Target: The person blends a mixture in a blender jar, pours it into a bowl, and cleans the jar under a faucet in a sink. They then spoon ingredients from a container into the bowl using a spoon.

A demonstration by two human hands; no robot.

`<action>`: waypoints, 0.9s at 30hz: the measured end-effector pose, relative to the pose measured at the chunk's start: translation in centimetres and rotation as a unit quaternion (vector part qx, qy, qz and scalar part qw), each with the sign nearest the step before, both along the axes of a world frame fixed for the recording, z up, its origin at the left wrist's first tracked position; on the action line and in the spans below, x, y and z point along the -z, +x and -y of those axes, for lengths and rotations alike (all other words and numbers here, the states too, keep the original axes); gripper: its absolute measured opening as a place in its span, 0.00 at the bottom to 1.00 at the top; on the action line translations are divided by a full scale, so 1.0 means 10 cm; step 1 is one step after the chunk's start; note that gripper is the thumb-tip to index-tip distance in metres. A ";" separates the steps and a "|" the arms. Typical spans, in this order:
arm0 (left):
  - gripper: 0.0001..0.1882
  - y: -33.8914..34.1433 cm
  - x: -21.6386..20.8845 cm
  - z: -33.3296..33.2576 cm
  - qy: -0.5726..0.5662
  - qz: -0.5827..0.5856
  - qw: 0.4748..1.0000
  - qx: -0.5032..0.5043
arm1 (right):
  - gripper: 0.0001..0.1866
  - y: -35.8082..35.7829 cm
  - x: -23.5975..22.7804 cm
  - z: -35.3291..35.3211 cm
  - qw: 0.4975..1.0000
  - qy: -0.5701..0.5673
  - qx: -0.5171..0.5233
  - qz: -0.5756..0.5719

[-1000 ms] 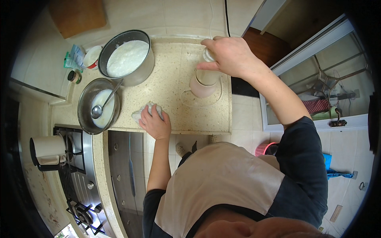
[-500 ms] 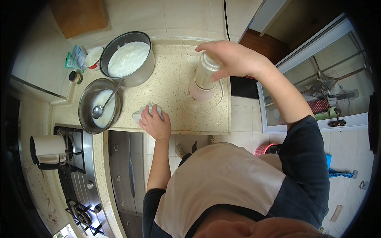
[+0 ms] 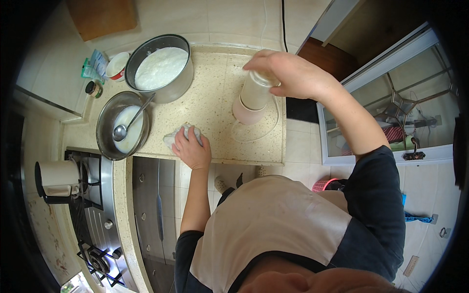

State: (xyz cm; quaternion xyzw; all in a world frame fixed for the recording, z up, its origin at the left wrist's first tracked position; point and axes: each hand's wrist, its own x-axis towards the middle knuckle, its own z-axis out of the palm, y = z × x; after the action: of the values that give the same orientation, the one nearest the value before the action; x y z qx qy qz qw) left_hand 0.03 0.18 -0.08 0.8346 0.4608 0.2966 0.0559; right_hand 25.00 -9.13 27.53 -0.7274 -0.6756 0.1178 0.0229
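My left hand [image 3: 194,152] presses a crumpled whitish cloth [image 3: 170,140] onto the speckled countertop [image 3: 210,119] near its front edge, the fingers closed over it. At the right, my right hand [image 3: 295,75] grips the top of a small blender, fingers and thumb around the upper end of its clear cup [image 3: 254,93]. The cup stands upright on a pale pink base [image 3: 247,113], whose white cord [image 3: 259,140] loops on the counter. Part of the cup's top is hidden under my palm.
To the left are a large pot [image 3: 181,80] of white, grainy food and a metal bowl [image 3: 103,132] of milky liquid with a ladle [image 3: 120,132]. Behind them sit a small jar [image 3: 94,89] and a red-white tub [image 3: 117,67]. A gas stove [image 3: 97,210] holds a beige pot [image 3: 58,177].
The whole view has shifted slightly. My right hand stays at the blender's top and my left hand stays on the cloth, with little visible movement.
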 end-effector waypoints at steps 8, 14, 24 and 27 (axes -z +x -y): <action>0.23 -0.02 0.02 0.00 0.002 -0.001 1.000 0.001 | 0.35 -0.18 -0.15 -0.05 0.980 -0.117 0.159 0.026; 0.22 0.01 0.06 -0.01 0.013 -0.004 1.000 0.003 | 0.37 -0.01 0.26 -0.08 0.986 0.160 0.041 -0.037; 0.20 0.14 -0.09 0.38 -0.051 -0.052 0.972 0.223 | 0.33 -0.03 0.60 -0.32 0.980 0.176 0.033 0.083; 0.19 0.12 -0.19 0.53 -0.081 -0.016 0.945 0.317 | 0.32 0.13 0.63 -0.35 0.977 0.186 0.010 0.104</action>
State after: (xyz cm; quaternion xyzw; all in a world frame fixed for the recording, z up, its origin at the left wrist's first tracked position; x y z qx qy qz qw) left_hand 1.25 -5.11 1.84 0.9349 0.1958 0.2114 0.2071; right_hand 26.26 -5.60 21.27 -0.7258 -0.6767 -0.0863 0.0881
